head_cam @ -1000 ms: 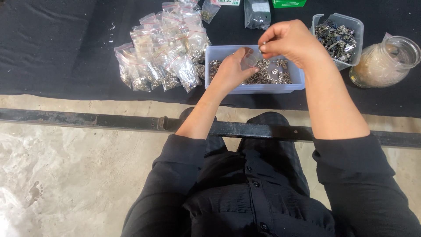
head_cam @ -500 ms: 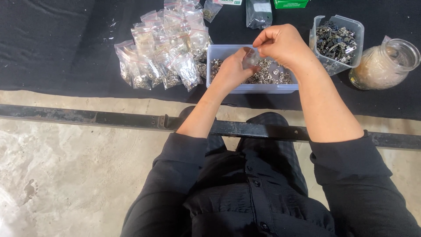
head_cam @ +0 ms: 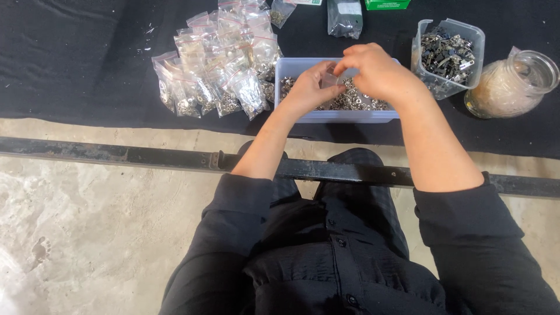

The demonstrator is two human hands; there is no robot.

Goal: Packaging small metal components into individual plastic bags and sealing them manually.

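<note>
Holding: a small clear bag [head_cam: 331,79], pinched between both my hands above the tray [head_cam: 338,116].
Left hand [head_cam: 309,90]: fingers and thumb clamped on the bag's near side, palm turned toward 3 o'clock.
Right hand [head_cam: 376,73]: fingertips closed on the bag's top edge, knuckles up; it hides most of the bag.
Change: a second ago my right hand stood higher and a little apart from my left, which was cupped open; now the two meet on the bag and both grip it, low over the tray.
Reading: in my judgement the bag is being handled at its mouth; I cannot tell whether it is filled or sealed.
Tray: pale blue, oblong, on the black cloth [head_cam: 87,58] at 12 o'clock from my lap, holding small silver metal parts.
Bag pile [head_cam: 221,64]: at 9 o'clock of the tray and touching it, many clear bags with red strips at the top and silver parts inside.
Tub [head_cam: 475,35]: at 3 o'clock of the tray, clear plastic, square, with dark metal pieces in it.
Jar [head_cam: 513,84]: beyond the tub at 3 o'clock, glass, lying tilted, with pale contents.
Dark bag [head_cam: 344,14]: at 12 o'clock, grey, with a white label.
Green box [head_cam: 388,4]: at 1 o'clock, cut off by the frame edge.
Bar [head_cam: 146,156]: black metal, running across at 6 o'clock of the cloth, over my knees.
</note>
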